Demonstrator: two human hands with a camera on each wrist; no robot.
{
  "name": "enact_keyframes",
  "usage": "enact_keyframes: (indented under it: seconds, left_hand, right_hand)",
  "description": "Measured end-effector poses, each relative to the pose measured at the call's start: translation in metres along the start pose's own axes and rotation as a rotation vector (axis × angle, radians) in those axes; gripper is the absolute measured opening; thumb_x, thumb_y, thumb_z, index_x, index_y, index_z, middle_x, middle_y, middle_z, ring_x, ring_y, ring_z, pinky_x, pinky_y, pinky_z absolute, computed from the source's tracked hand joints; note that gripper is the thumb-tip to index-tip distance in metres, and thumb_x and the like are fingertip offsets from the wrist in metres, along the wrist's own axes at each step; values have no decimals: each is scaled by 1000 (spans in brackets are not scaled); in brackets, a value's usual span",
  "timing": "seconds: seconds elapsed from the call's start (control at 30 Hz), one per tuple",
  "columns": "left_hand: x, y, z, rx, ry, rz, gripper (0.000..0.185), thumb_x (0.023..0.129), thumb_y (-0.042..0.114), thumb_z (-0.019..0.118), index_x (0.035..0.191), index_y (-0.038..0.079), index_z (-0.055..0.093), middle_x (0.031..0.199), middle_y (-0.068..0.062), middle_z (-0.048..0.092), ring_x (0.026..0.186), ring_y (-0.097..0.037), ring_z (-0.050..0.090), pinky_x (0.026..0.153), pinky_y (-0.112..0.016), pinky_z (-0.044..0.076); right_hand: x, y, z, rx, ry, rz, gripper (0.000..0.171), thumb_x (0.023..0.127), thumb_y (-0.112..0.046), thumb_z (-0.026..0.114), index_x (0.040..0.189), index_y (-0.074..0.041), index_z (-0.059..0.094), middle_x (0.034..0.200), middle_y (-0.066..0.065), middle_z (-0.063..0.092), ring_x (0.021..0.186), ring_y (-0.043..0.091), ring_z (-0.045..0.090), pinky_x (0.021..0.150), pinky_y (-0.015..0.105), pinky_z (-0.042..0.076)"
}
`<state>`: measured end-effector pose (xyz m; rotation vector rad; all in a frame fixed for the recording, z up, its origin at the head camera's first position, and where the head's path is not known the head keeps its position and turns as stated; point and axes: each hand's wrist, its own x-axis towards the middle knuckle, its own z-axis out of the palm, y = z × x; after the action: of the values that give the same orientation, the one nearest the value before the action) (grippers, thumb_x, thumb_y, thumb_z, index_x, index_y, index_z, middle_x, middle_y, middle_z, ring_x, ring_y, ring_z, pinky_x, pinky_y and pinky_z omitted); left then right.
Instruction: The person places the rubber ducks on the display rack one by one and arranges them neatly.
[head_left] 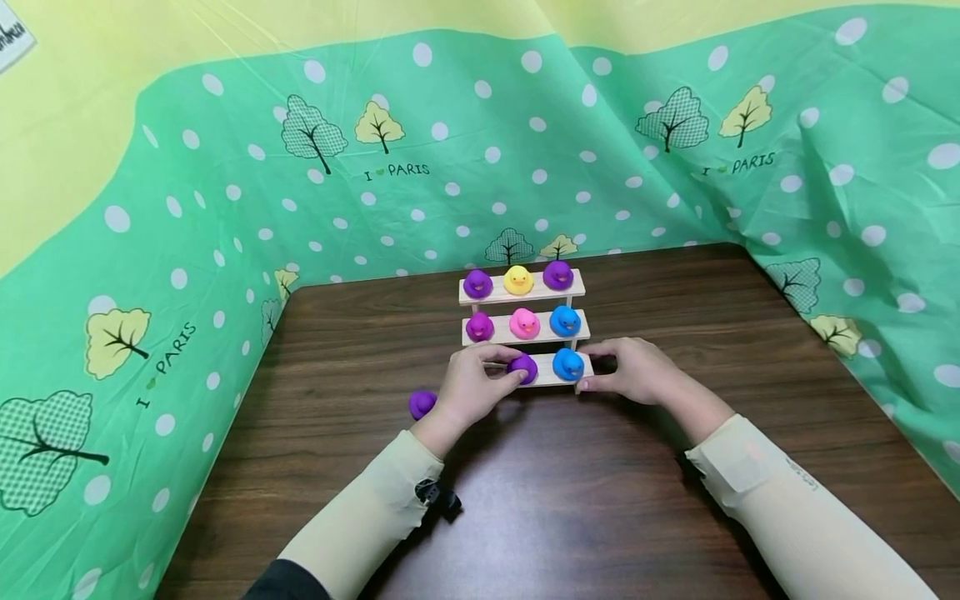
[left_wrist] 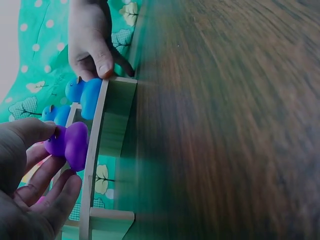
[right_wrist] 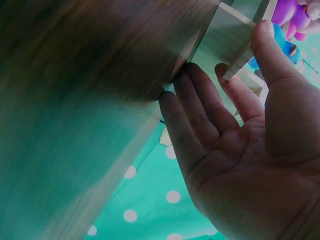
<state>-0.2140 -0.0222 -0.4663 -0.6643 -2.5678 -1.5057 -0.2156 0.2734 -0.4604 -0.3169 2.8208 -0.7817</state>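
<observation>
Two bare hands meet at the near, lowest step of a small three-step wooden rack (head_left: 525,382) standing on a dark wood table (head_left: 570,500). Furthest left, a loose purple duck (head_left: 422,404) sits on the table just beside the left wrist, apart from the rack. Next, the left hand (head_left: 468,387) has its thumb and fingers curled round a purple duck (head_left: 522,367) on the lowest step, near the middle of the row. The left wrist view shows the thumb (left_wrist: 30,131) on one side of this duck (left_wrist: 70,144) and the fingers under it. The duck lies directly at the left fingertips, and the step's long axis runs left to right. Right of it, touching or nearly so, stands a blue duck (head_left: 567,363). At the rack's right end, the right hand (head_left: 633,371) steadies the step: the thumb (right_wrist: 270,50) presses the front edge while the fingers (right_wrist: 210,110), held straight and close together, lie against the side. The left hand is the nearer to the held duck.

That duck is small, round, glossy, deep purple, and looks rubbery. Six more ducks fill the two farther steps.
</observation>
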Motion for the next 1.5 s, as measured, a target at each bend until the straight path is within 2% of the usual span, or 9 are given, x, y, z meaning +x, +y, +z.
enact_keyframes:
  seconds: [0.43, 1.0, 1.5]
  left_hand:
    - [4, 1, 9, 59, -4, 45, 20, 87, 18, 89, 105, 13, 82, 98, 4, 77, 93, -13, 73, 84, -23, 60]
    - [4, 4, 10, 60, -21, 14, 20, 88, 20, 89, 105, 14, 81, 98, 6, 76, 93, -14, 74, 84, -22, 60]
    - [3, 3, 11, 35, -3, 28, 20, 87, 19, 89, 104, 14, 81, 99, 6, 77, 93, -16, 75, 83, -25, 61]
  right_hand:
    - [0, 1, 1, 2, 7, -18, 67, 87, -50, 85, 142, -16, 67, 140, 17, 65, 130, 42, 59, 105, 65, 48]
    - [0, 2, 1, 1, 10, -14, 68, 86, -51, 85, 143, -17, 67, 141, 17, 65, 130, 42, 58, 105, 65, 48]
    - [-1, 2, 1, 2, 5, -17, 68, 87, -50, 85, 143, -16, 67, 141, 17, 65, 130, 41, 58, 105, 65, 48]
